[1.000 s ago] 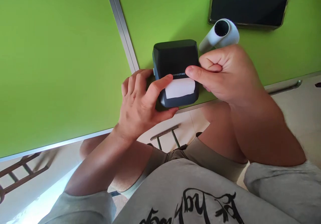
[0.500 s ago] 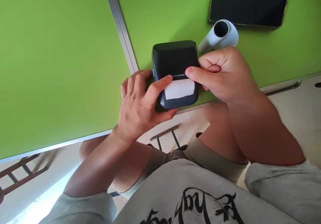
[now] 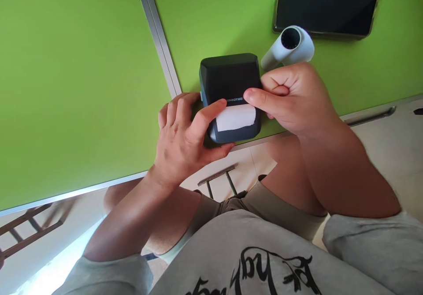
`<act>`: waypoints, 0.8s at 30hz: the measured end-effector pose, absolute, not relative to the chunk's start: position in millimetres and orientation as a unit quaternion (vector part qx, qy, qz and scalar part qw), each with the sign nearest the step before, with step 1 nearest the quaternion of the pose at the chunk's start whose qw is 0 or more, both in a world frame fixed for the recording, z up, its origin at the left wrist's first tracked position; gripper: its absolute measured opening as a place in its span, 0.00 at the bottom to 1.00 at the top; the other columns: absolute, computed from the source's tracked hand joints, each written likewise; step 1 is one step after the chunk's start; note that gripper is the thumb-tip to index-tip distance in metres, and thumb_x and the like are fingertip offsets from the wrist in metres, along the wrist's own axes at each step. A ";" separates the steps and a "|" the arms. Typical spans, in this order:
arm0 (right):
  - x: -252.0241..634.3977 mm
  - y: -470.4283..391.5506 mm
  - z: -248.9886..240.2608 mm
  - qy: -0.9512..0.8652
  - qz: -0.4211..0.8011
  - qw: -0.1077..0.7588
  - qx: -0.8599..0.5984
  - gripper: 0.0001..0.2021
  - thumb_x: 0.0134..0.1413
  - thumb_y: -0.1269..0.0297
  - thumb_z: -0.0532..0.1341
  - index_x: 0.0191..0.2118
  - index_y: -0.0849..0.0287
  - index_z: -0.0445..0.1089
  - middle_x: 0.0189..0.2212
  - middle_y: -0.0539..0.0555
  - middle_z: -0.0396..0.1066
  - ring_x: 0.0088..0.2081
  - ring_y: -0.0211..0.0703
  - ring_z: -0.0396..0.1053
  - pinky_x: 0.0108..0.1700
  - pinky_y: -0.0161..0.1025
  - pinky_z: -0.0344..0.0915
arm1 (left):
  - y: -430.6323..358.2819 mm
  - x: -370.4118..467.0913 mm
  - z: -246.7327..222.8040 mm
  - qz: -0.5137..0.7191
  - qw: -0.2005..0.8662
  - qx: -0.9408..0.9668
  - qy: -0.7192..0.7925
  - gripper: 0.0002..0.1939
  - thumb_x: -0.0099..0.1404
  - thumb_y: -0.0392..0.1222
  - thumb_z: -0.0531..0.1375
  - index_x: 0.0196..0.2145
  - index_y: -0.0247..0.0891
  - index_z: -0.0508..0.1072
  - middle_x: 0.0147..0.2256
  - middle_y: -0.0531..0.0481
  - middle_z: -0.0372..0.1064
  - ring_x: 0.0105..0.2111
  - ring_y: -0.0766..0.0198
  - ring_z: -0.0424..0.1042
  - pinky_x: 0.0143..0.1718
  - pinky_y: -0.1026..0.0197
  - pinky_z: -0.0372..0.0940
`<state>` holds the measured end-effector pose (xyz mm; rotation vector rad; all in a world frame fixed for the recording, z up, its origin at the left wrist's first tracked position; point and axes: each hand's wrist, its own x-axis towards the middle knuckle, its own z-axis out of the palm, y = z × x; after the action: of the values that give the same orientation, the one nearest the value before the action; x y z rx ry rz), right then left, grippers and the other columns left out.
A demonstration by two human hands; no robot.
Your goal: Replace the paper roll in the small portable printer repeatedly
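A dark label printer (image 3: 229,76) sits near the front edge of the green table, a white paper strip (image 3: 235,118) sticking out of its slot toward me. My left hand (image 3: 185,136) grips the printer's left side, index fingertip beside the slot and thumb under the front. My right hand (image 3: 294,96) is closed against the printer's right side, its thumb on the top near the lettering and its fingers curled. Part of the printer's left side is covered by my left fingers.
Just beyond my right hand stands a white cylindrical device (image 3: 291,43) with a dark round end. A black phone (image 3: 327,8) in a clear case lies behind it. A metal seam (image 3: 158,39) crosses the green table (image 3: 82,87), whose metal-trimmed front edge is over my legs.
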<state>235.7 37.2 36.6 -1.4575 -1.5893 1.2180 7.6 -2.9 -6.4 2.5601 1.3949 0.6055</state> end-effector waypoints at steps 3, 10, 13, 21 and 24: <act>235.4 38.0 37.0 -0.606 0.467 0.323 -0.557 0.29 0.58 0.72 0.66 0.20 0.55 0.42 0.17 0.43 0.41 0.22 0.29 0.42 0.28 0.39 0.39 | -2.9 7.6 -6.1 0.201 0.092 0.854 0.471 0.37 0.66 0.66 0.63 0.67 0.49 0.62 0.60 0.35 0.67 0.59 0.38 0.69 0.56 0.43 0.60; 235.9 40.3 30.7 -0.635 0.446 0.340 -0.532 0.28 0.56 0.67 0.66 0.19 0.56 0.43 0.17 0.43 0.39 0.22 0.30 0.38 0.26 0.38 0.41 | -3.7 8.8 -3.8 0.216 0.132 0.831 0.495 0.53 0.64 0.73 0.62 0.73 0.39 0.48 0.63 0.31 0.69 0.61 0.37 0.71 0.61 0.42 0.62; 235.4 38.8 28.6 -0.636 0.435 0.341 -0.538 0.28 0.57 0.63 0.66 0.18 0.56 0.44 0.17 0.44 0.40 0.23 0.31 0.39 0.26 0.38 0.41 | -4.5 7.9 -4.5 0.212 0.139 0.829 0.499 0.52 0.65 0.74 0.61 0.73 0.39 0.51 0.64 0.31 0.68 0.63 0.36 0.70 0.62 0.40 0.63; 236.9 37.6 24.3 -0.648 0.434 0.356 -0.515 0.24 0.57 0.64 0.63 0.18 0.56 0.47 0.16 0.44 0.43 0.22 0.31 0.40 0.26 0.39 0.42 | -3.6 5.1 1.9 0.218 0.150 0.832 0.488 0.49 0.65 0.78 0.56 0.71 0.41 0.60 0.62 0.34 0.72 0.64 0.41 0.72 0.64 0.40 0.67; 237.6 36.8 22.3 -0.648 0.438 0.360 -0.508 0.24 0.56 0.63 0.63 0.19 0.56 0.48 0.17 0.43 0.43 0.21 0.31 0.40 0.25 0.39 0.42 | -1.3 4.7 3.5 0.226 0.153 0.830 0.485 0.49 0.65 0.78 0.55 0.69 0.38 0.64 0.62 0.33 0.73 0.64 0.42 0.72 0.64 0.42 0.68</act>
<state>237.6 36.8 22.3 -1.3094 -1.6713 1.1282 4.7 -1.3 3.5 2.3815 1.3918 0.6485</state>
